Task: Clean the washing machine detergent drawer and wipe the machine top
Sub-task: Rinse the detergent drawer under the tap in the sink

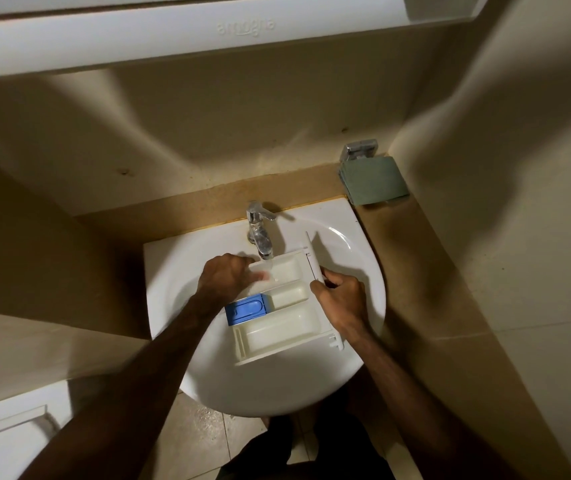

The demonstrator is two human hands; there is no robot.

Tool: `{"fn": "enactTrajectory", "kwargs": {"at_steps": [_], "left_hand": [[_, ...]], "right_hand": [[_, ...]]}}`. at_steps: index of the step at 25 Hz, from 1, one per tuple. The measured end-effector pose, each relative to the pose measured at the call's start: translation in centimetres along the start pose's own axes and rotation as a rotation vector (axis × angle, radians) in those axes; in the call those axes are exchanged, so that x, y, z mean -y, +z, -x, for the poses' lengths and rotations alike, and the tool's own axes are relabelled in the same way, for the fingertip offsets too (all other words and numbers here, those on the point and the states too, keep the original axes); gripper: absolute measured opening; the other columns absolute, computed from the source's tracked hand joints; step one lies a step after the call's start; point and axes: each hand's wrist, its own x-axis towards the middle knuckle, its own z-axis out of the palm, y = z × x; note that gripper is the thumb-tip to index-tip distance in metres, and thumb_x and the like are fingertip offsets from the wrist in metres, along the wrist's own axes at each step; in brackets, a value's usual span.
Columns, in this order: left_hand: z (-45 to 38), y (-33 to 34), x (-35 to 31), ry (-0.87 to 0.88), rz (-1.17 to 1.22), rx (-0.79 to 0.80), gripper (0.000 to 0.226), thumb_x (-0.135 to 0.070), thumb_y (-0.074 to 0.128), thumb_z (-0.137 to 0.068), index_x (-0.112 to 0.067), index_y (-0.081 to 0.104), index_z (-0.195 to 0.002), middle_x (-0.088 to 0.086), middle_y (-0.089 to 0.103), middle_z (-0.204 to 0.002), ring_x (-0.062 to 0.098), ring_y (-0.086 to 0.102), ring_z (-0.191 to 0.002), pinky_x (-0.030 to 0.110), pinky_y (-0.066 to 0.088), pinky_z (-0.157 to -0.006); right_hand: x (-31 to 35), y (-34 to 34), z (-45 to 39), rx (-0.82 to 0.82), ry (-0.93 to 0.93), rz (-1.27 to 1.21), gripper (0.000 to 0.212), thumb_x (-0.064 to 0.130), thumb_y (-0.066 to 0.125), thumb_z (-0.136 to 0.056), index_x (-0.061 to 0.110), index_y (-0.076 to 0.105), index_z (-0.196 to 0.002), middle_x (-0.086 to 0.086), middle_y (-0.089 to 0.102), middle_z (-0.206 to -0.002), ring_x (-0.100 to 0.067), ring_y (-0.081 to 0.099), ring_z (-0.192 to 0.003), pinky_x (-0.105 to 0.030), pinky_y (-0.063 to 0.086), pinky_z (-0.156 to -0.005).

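Detergent drawer (pixel 277 317) over sink (pixel 187 341) under tap (pixel 260 233); right hand (pixel 337 299) grips front edge, left hand (pixel 228 275) fingers inside compartment, grip unclear.

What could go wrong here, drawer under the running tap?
1. The detergent drawer sits tilted across the sink, held mainly by the right hand at its front panel; wet plastic could slip and drop.
2. Water from the tap hits the shallow compartment the left hand is rubbing, so it may splash over the rim.
3. The blue insert looks untouched, so residue may remain there.
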Motion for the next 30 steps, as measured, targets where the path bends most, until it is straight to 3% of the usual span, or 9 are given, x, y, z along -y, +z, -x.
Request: {"fn": "enactTrajectory", "kwargs": {"at_steps": [2, 6, 9, 11, 14, 18, 21, 25, 30], "left_hand": [[0.2, 0.3, 0.1, 0.027, -0.004, -0.044, 0.055, -0.062, 0.05, -0.099, -0.025, 0.064, -0.138, 0.007, 0.073, -0.125, 0.028, 0.067, -0.11, 0.03, 0.038, -0.079], [0.4, 0.2, 1.6, -0.147, 0.239, -0.203, 0.043, -0.056, 0.071, -0.09, -0.023, 0.072, -0.119, 0.0, 0.076, -0.109, 0.025, 0.067, -0.099, 0.032, 0.046, -0.079], [0.7, 1.2, 1.4, -0.355, 0.433, -0.192, 0.031, -0.04, 0.072, -0.093, -0.017, 0.073, -0.114, 0.003, 0.076, -0.104, 0.024, 0.066, -0.091, 0.033, 0.052, -0.078], [1.1, 2.3, 0.9, -0.421, 0.735, -0.191, 0.029, -0.03, 0.076, -0.092, -0.019, 0.073, -0.119, 0.009, 0.076, -0.106, 0.027, 0.069, -0.093, 0.039, 0.059, -0.083], [2.2, 2.9, 1.2, -0.343, 1.27, -0.188, 0.03, -0.024, 0.072, -0.097, -0.018, 0.07, -0.127, 0.007, 0.075, -0.099, 0.02, 0.072, -0.091, 0.037, 0.064, -0.079], [2.9, 3.3, 1.0, -0.294, 1.264, -0.139, 0.015, -0.02, 0.061, -0.104, -0.012, 0.074, -0.105, 0.006, 0.073, -0.085, 0.024, 0.067, -0.081, 0.038, 0.06, -0.07], [2.6, 4.3, 0.4, -0.346, 1.242, -0.076, 0.027, -0.022, 0.068, -0.1, 0.005, 0.073, -0.1, 0.025, 0.071, -0.086, 0.032, 0.065, -0.078, 0.048, 0.059, -0.075], [2.2, 4.4, -1.0, -0.328, 1.199, 0.079, 0.034, -0.029, 0.055, -0.107, 0.003, 0.064, -0.1, 0.017, 0.064, -0.086, 0.027, 0.065, -0.072, 0.032, 0.056, -0.057], [1.6, 4.0, -1.6, -0.326, 1.24, 0.072, 0.039, -0.037, 0.049, -0.108, -0.004, 0.058, -0.09, 0.012, 0.059, -0.079, 0.025, 0.063, -0.07, 0.031, 0.052, -0.056]], "right_hand": [[-0.2, -0.1, 0.2, -0.009, -0.021, -0.009, 0.039, 0.037, 0.064, -0.079, 0.034, 0.077, -0.116, 0.019, 0.077, -0.08, -0.009, 0.072, -0.075, -0.037, 0.064, -0.072], [-0.7, -0.8, 0.2, -0.077, 0.017, -0.09, 0.028, 0.024, 0.068, -0.086, 0.029, 0.081, -0.111, 0.017, 0.077, -0.079, -0.007, 0.071, -0.072, -0.03, 0.058, -0.066], [0.0, -1.1, 0.2, -0.092, 0.039, -0.092, 0.035, 0.038, 0.066, -0.077, 0.028, 0.081, -0.106, 0.016, 0.076, -0.076, -0.008, 0.07, -0.072, -0.032, 0.059, -0.068], [0.2, -1.2, 0.5, -0.105, 0.038, -0.075, 0.051, 0.052, 0.059, -0.066, 0.028, 0.081, -0.106, 0.016, 0.077, -0.078, -0.011, 0.072, -0.076, -0.037, 0.062, -0.075], [0.1, -2.1, 0.0, -0.114, 0.054, -0.093, 0.028, 0.041, 0.066, -0.073, 0.03, 0.082, -0.092, 0.017, 0.071, -0.064, -0.01, 0.065, -0.063, -0.034, 0.057, -0.065], [1.1, -4.5, -1.3, -0.094, 0.119, -0.078, 0.01, 0.035, 0.073, -0.072, 0.027, 0.08, -0.072, 0.009, 0.073, -0.062, -0.016, 0.068, -0.063, -0.036, 0.058, -0.065], [2.3, -6.7, -1.8, -0.032, 0.187, -0.057, 0.02, 0.034, 0.08, -0.077, 0.015, 0.081, -0.082, 0.002, 0.079, -0.078, -0.019, 0.075, -0.073, -0.026, 0.052, -0.06], [2.8, -8.6, -1.9, 0.076, 0.236, -0.068, 0.032, 0.042, 0.075, -0.089, 0.011, 0.079, -0.097, -0.006, 0.079, -0.089, -0.022, 0.075, -0.077, -0.022, 0.049, -0.055], [3.0, -8.7, -1.9, 0.111, 0.246, -0.102, 0.039, 0.047, 0.068, -0.095, 0.011, 0.077, -0.107, -0.008, 0.079, -0.097, -0.028, 0.076, -0.088, -0.042, 0.063, -0.082]]}}
